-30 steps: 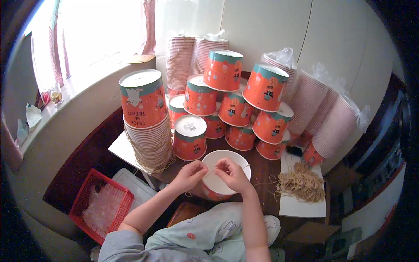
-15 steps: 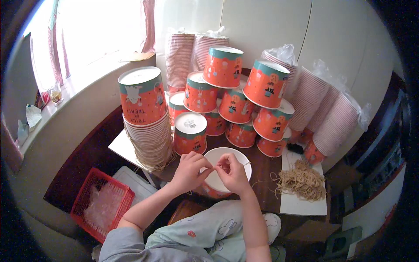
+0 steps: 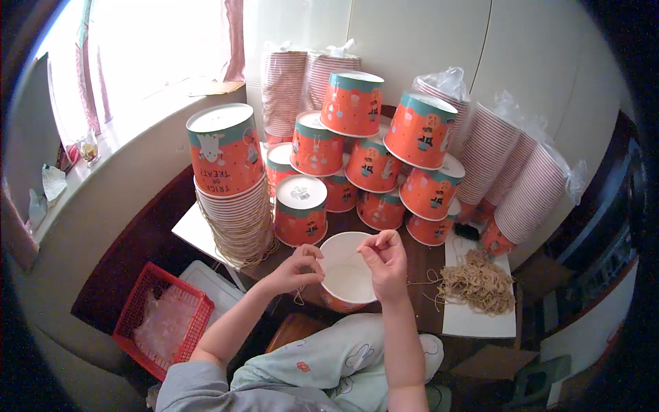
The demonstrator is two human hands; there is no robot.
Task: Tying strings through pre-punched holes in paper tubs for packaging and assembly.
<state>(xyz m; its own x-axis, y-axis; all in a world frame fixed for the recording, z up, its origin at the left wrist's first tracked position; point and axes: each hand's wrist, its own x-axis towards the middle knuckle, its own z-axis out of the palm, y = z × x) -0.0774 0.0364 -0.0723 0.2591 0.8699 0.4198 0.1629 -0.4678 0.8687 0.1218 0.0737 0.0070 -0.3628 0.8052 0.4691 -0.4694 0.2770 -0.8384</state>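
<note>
Upright in front of me stands an orange paper bucket [image 3: 348,281], its white inside facing up. Over its right rim, my right hand [image 3: 386,266] pinches thumb and fingertips together on what looks like the end of a thin tan string [image 3: 357,251]. My left hand [image 3: 295,270] hovers by the left rim, fingers curled with a gap between them and the thumb, and nothing visible in it. A bit of tan string [image 3: 298,296] hangs at the bucket's left side, below that hand.
Upside-down orange buckets [image 3: 301,209] are piled behind. A nested stack [image 3: 237,220] with strings stands left. Wrapped bucket stacks [image 3: 532,192] lean at the right, near a tangled heap of tan string [image 3: 478,283] on a white board [image 3: 473,325]. A red basket [image 3: 123,312] sits lower left.
My hands were close together over the bucket, fingertips meeting. Now they are apart: the right has moved right and up, the left slightly left with its fingers loosened.
</note>
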